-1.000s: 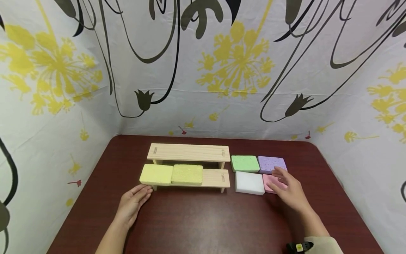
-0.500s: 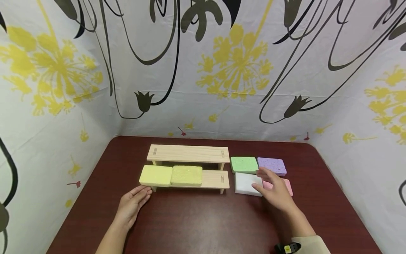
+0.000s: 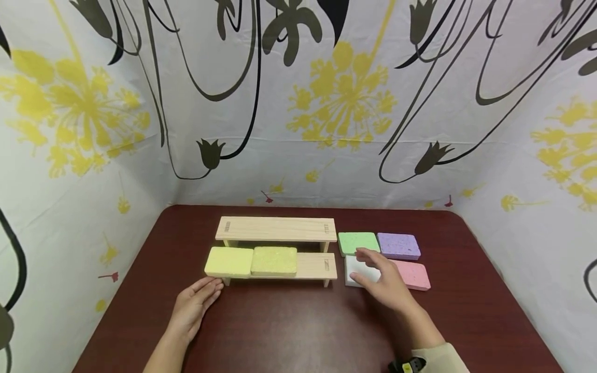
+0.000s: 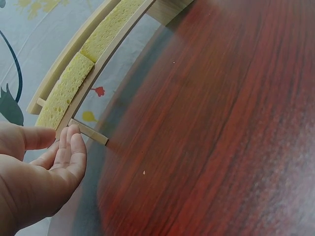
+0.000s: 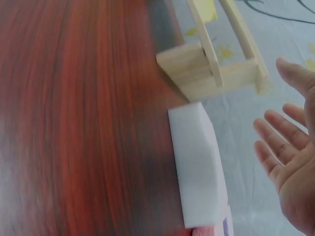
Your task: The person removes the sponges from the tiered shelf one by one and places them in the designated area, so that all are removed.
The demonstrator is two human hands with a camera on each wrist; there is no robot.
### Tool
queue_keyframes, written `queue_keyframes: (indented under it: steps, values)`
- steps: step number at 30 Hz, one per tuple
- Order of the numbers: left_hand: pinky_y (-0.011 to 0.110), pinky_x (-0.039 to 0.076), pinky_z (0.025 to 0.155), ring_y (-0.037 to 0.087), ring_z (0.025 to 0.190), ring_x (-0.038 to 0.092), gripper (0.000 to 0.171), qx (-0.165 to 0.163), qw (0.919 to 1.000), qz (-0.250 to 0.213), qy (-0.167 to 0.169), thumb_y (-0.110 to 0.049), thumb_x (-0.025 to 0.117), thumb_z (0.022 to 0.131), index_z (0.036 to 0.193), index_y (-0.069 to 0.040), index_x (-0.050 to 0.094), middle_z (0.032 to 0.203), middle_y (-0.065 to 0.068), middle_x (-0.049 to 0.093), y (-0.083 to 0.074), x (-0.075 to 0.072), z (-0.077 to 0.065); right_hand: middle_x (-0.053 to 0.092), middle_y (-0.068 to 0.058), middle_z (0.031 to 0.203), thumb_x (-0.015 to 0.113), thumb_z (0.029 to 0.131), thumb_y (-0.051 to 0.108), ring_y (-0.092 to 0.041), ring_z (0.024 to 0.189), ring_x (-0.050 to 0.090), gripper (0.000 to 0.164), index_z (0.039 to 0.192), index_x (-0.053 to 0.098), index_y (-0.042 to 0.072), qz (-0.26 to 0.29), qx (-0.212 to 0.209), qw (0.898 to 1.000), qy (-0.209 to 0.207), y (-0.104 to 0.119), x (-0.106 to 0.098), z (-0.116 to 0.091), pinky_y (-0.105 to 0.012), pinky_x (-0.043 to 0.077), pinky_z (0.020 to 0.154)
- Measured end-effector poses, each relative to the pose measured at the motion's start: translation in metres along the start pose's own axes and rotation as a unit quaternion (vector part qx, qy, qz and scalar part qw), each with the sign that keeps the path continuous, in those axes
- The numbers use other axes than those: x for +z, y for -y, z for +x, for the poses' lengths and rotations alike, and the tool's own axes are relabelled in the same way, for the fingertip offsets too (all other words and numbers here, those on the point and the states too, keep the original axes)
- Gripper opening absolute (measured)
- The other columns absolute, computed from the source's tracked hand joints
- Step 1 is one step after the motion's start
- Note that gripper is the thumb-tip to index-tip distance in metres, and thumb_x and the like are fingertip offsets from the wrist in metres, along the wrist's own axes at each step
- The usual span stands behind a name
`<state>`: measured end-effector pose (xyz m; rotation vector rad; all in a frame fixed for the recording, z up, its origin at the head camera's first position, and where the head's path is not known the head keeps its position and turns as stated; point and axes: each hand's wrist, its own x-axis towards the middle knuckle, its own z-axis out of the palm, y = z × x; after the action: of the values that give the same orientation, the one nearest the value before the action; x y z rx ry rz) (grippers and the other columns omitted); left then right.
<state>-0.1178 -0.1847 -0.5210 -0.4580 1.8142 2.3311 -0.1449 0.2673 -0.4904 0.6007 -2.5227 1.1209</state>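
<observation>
In the head view my left hand point(image 3: 193, 308) is at the left end of the front wooden stand point(image 3: 312, 265). Its thumb and fingertips pinch the end of the board, as the left wrist view shows. Two yellow sponges point(image 3: 228, 261) lie side by side on that stand, covering its left and middle part. My right hand point(image 3: 384, 282) hovers over a white melamine sponge point(image 3: 353, 269), fingers spread from the thumb, holding nothing. The hand hides part of the white sponge in the head view; in the right wrist view the white sponge point(image 5: 197, 167) shows beside the fingers.
Behind the front stand is a second wooden stand point(image 3: 275, 229) with a bare top. A green sponge point(image 3: 357, 242), a purple sponge point(image 3: 398, 246) and a pink sponge point(image 3: 412, 274) lie around the white one. Patterned cloth point(image 3: 280, 171) hangs behind the dark red table point(image 3: 280, 326).
My right hand has moved left from over the pink sponge to over the white one, uncovering the pink sponge. My left hand stays at the stand's end. The view has tilted slightly.
</observation>
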Motion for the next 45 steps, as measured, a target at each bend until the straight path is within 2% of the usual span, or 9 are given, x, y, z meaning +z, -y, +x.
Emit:
queue_keyframes:
  steps: [11, 19, 29, 38, 45]
  values:
    - [0.023, 0.054, 0.098, 0.005, 0.105, 0.067, 0.047, -0.005, 1.0000, -0.008, -0.002, 0.002, 0.048, 0.105, 0.148, 0.014, 0.034, 0.128, 0.011, 0.065, 0.001, -0.001, -0.001, 0.070, -0.012, 0.120, 0.087, 0.081, 0.014, -0.024, 0.111, 0.066, 0.055, 0.130, 0.063, 0.004, 0.017, -0.012, 0.999, 0.029, 0.016, 0.021, 0.009, -0.048, 0.058, 0.092]
    - [0.025, 0.054, 0.099, 0.006, 0.107, 0.067, 0.049, 0.001, 1.0000, -0.002, -0.001, 0.002, 0.049, 0.105, 0.148, 0.015, 0.033, 0.128, 0.012, 0.065, 0.000, -0.001, -0.001, 0.069, -0.016, 0.119, 0.087, 0.080, 0.012, -0.026, 0.110, 0.066, 0.058, 0.130, 0.061, -0.002, 0.032, -0.034, 0.998, 0.038, 0.024, 0.036, 0.017, -0.046, 0.058, 0.092]
    - [0.023, 0.054, 0.098, 0.005, 0.105, 0.067, 0.050, 0.000, 1.0000, -0.001, -0.002, 0.001, 0.051, 0.105, 0.149, 0.015, 0.032, 0.127, 0.012, 0.065, 0.002, -0.002, 0.000, 0.068, -0.013, 0.123, 0.085, 0.084, 0.025, -0.023, 0.116, 0.063, 0.062, 0.134, 0.059, -0.001, 0.017, -0.040, 0.995, 0.089, 0.042, 0.057, 0.027, -0.045, 0.053, 0.100]
    - [0.025, 0.053, 0.099, 0.004, 0.103, 0.067, 0.051, -0.005, 1.0000, -0.005, -0.001, 0.001, 0.051, 0.105, 0.149, 0.015, 0.031, 0.130, 0.014, 0.064, 0.003, -0.002, 0.001, 0.067, -0.011, 0.126, 0.084, 0.085, 0.028, -0.022, 0.119, 0.061, 0.062, 0.135, 0.059, 0.000, 0.008, -0.033, 0.995, 0.096, 0.046, 0.068, 0.032, -0.045, 0.052, 0.102]
    - [0.024, 0.054, 0.099, 0.004, 0.103, 0.067, 0.050, -0.002, 1.0000, -0.008, -0.001, 0.002, 0.050, 0.105, 0.149, 0.015, 0.032, 0.129, 0.013, 0.064, 0.003, -0.002, 0.002, 0.065, -0.008, 0.129, 0.083, 0.086, 0.031, -0.023, 0.122, 0.060, 0.064, 0.136, 0.058, 0.000, -0.019, -0.032, 0.995, 0.091, 0.048, 0.075, 0.034, -0.045, 0.050, 0.104]
